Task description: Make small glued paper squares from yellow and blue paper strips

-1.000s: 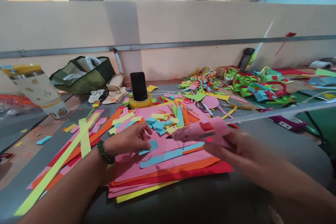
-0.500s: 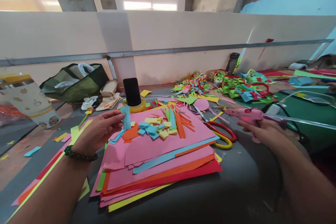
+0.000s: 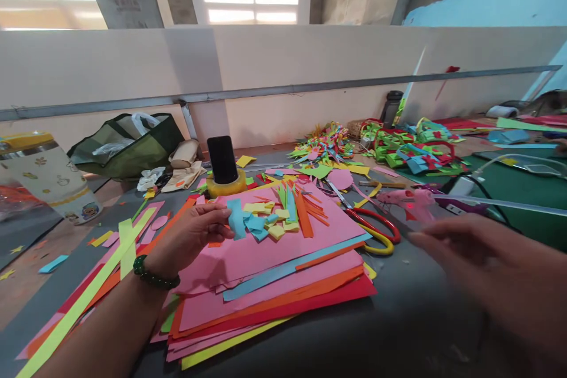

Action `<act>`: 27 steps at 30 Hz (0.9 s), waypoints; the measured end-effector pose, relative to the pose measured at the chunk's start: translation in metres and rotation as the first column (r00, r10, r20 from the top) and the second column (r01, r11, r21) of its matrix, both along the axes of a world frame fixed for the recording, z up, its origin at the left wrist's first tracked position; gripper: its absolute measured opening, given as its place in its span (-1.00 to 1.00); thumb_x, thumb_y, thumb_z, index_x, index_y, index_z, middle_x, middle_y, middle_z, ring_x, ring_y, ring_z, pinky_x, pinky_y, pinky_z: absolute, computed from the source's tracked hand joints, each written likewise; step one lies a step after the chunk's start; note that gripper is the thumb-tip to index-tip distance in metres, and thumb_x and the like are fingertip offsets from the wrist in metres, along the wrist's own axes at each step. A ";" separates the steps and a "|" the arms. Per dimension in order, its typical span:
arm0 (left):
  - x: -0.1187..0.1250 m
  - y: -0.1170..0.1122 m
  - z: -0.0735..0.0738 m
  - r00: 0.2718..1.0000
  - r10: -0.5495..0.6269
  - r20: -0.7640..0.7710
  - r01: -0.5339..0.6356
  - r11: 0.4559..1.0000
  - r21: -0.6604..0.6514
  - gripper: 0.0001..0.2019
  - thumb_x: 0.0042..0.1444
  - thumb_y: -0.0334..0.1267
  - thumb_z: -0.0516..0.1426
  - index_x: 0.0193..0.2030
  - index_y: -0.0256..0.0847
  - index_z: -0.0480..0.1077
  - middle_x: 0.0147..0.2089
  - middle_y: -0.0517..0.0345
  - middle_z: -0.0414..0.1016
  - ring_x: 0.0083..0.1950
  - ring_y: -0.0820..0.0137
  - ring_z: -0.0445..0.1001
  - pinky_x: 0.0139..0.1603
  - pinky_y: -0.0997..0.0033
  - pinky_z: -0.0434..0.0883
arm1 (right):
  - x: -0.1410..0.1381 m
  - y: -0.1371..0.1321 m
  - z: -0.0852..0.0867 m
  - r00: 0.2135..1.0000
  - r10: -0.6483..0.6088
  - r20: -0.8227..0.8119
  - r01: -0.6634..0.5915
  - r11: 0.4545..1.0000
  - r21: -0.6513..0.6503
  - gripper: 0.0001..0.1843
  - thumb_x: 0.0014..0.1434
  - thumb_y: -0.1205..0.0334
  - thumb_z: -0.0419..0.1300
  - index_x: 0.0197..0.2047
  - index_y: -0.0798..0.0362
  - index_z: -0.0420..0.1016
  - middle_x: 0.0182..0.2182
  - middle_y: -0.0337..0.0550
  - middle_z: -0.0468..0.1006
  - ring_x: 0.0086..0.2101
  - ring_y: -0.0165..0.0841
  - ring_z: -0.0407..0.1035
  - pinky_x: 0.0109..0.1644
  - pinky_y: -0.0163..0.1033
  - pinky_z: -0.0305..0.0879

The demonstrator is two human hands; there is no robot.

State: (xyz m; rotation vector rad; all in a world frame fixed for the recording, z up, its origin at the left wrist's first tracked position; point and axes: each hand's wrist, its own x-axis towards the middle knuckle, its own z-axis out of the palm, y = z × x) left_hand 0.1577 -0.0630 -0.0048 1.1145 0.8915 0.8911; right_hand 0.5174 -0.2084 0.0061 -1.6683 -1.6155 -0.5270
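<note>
My left hand point(image 3: 201, 233) is closed in a pinch on a light blue paper strip point(image 3: 236, 218), held upright over a stack of coloured paper point(image 3: 266, 260). Small folded blue and yellow paper pieces point(image 3: 268, 220) lie on the pink top sheet beside the strip, with thin orange strips point(image 3: 305, 212) to their right. My right hand point(image 3: 478, 266), blurred by motion, is apart from the pink glue gun point(image 3: 414, 204) and appears to hold nothing, its fingers loosely stretched. The glue gun rests on the table with a clear glue stick point(image 3: 496, 204) out of its back.
Scissors point(image 3: 376, 230) with red and yellow handles lie right of the stack. Behind it, a phone point(image 3: 222, 159) leans upright in a yellow tape roll point(image 3: 228, 185). Paper scraps, woven paper baskets point(image 3: 420, 153), a green bag point(image 3: 128, 147) and a tumbler point(image 3: 48, 177) stand around.
My right hand has let go of the glue gun and come nearer to me. My left hand has moved right with the blue strip, now beside the folded pieces.
</note>
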 end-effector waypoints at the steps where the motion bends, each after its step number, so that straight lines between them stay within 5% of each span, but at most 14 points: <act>1: 0.004 -0.003 -0.002 1.000 -0.030 -0.001 0.030 1.000 -0.004 -0.84 -0.07 -0.27 0.29 -0.43 -0.29 0.42 -0.57 0.19 0.51 -0.53 0.52 0.50 -0.55 0.69 0.37 | -0.023 0.002 0.002 0.977 0.209 0.036 -0.210 0.978 0.008 -0.92 0.15 0.14 0.19 -0.33 -0.06 0.44 -0.47 -0.20 0.51 -0.54 -0.45 0.33 -0.45 -0.32 0.25; 3: 0.013 -0.011 -0.005 0.996 -0.090 -0.005 0.090 0.996 -0.019 -0.82 -0.06 -0.24 0.29 -0.42 -0.29 0.40 -0.59 0.20 0.50 -0.54 0.52 0.51 -0.59 0.71 0.34 | -0.064 0.017 0.002 0.855 0.506 0.114 -0.507 0.862 -0.026 -0.89 0.19 0.30 0.14 -0.19 -0.05 0.42 -0.32 -0.19 0.50 -0.38 -0.47 0.40 -0.34 -0.40 0.30; 5: 0.021 -0.018 -0.010 0.987 -0.160 -0.004 0.159 0.987 -0.034 -0.80 -0.06 -0.22 0.29 -0.42 -0.28 0.39 -0.58 0.21 0.50 -0.55 0.52 0.51 -0.60 0.71 0.33 | -0.095 0.039 -0.002 0.736 0.655 0.170 -0.645 0.755 -0.116 -0.72 0.22 0.39 0.07 -0.02 -0.03 0.38 -0.23 -0.13 0.47 -0.30 -0.45 0.40 -0.27 -0.38 0.31; 9: 0.030 -0.024 -0.014 0.966 -0.257 0.013 0.257 0.966 -0.036 -0.78 -0.04 -0.21 0.28 -0.45 -0.26 0.33 -0.59 0.28 0.45 -0.56 0.52 0.50 -0.59 0.69 0.33 | -0.125 0.077 -0.015 0.589 0.775 0.230 -0.751 0.630 -0.199 -0.80 0.24 0.35 0.05 -0.11 0.07 0.45 -0.32 -0.11 0.45 -0.34 -0.42 0.35 -0.33 -0.35 0.28; 12: 0.030 -0.023 -0.013 0.965 -0.262 -0.021 0.261 0.965 -0.013 -0.79 -0.04 -0.20 0.27 -0.46 -0.26 0.34 -0.59 0.29 0.43 -0.56 0.52 0.51 -0.59 0.69 0.31 | -0.131 0.090 -0.022 0.533 0.846 0.030 -0.838 0.532 -0.118 -0.85 0.24 0.31 0.09 -0.29 0.08 0.48 -0.40 -0.16 0.43 -0.39 -0.47 0.32 -0.35 -0.39 0.24; 15: 0.030 -0.024 -0.010 0.960 -0.242 -0.137 0.253 0.965 0.066 -0.79 0.02 -0.16 0.22 -0.45 -0.28 0.40 -0.59 0.21 0.48 -0.54 0.52 0.51 -0.55 0.68 0.31 | -0.131 0.095 -0.028 0.511 0.773 -0.376 -0.847 0.527 -0.067 -0.85 0.14 0.20 0.23 -0.39 0.11 0.46 -0.47 -0.24 0.38 -0.49 -0.52 0.24 -0.45 -0.42 0.17; 19: 0.033 -0.029 -0.006 0.939 -0.171 -0.300 0.235 0.953 0.192 -0.76 0.07 -0.13 0.16 -0.44 -0.30 0.45 -0.59 0.12 0.51 -0.53 0.47 0.51 -0.51 0.62 0.33 | -0.129 0.101 -0.028 0.407 0.472 -0.782 -0.866 0.472 -0.165 -0.68 -0.01 0.06 0.32 -0.51 0.14 0.40 -0.60 -0.34 0.28 -0.56 -0.55 0.11 -0.52 -0.41 0.04; 22: 0.037 -0.033 -0.007 0.923 -0.140 -0.359 0.235 0.943 0.237 -0.76 0.06 -0.14 0.15 -0.46 -0.29 0.45 -0.59 0.12 0.50 -0.53 0.42 0.51 -0.50 0.56 0.36 | -0.127 0.105 -0.026 0.357 0.348 -0.867 -0.887 0.418 -0.198 -0.64 -0.09 0.01 0.35 -0.53 0.14 0.39 -0.62 -0.36 0.25 -0.56 -0.55 0.08 -0.51 -0.40 -0.01; 27: 0.040 -0.035 -0.010 0.902 -0.136 -0.409 0.247 0.941 0.233 -0.79 0.06 -0.18 0.12 -0.48 -0.27 0.43 -0.62 0.14 0.47 -0.57 0.42 0.49 -0.53 0.55 0.35 | -0.125 0.106 -0.025 0.411 0.289 -0.865 -0.874 0.395 -0.284 -0.60 -0.13 -0.03 0.35 -0.56 0.14 0.39 -0.65 -0.37 0.22 -0.59 -0.56 0.02 -0.54 -0.38 -0.09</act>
